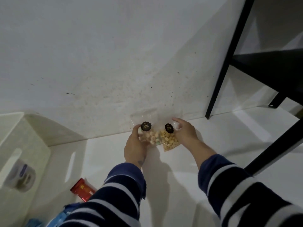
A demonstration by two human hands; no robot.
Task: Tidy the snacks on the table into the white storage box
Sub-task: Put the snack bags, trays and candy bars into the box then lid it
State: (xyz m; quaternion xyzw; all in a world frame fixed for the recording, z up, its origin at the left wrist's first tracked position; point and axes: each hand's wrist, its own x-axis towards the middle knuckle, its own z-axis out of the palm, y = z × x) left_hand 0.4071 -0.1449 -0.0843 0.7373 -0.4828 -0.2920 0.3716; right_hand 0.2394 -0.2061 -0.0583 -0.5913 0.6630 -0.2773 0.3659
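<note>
Two small clear snack bags sit at the back of the white counter (188, 161), right against the wall (98, 54). The left bag (148, 136), with pale round pieces and a black sticker, is gripped by the left hand (135, 146), whose fingers are curled round its side. The right bag (168, 140), with yellow pieces, is touched at its top edge by the right hand (184, 132); the fingers are only slightly curled, and a full grasp cannot be confirmed.

Both bags are judged light, soft and crinkly, with slippery film and loose, brittle contents that could be crushed. Hold is best taken at the sealed top near the sticker, or by a loose cup round the body, not a squeeze.

The white storage box (41, 145) stands to the left, open, with a cup-like tub (19, 176) inside. A red packet (82, 191) and blue wrappers (49, 220) lie near the front left. Room toward the box is open; the wall blocks the back, and a black frame (229, 54) stands to the right.
</note>
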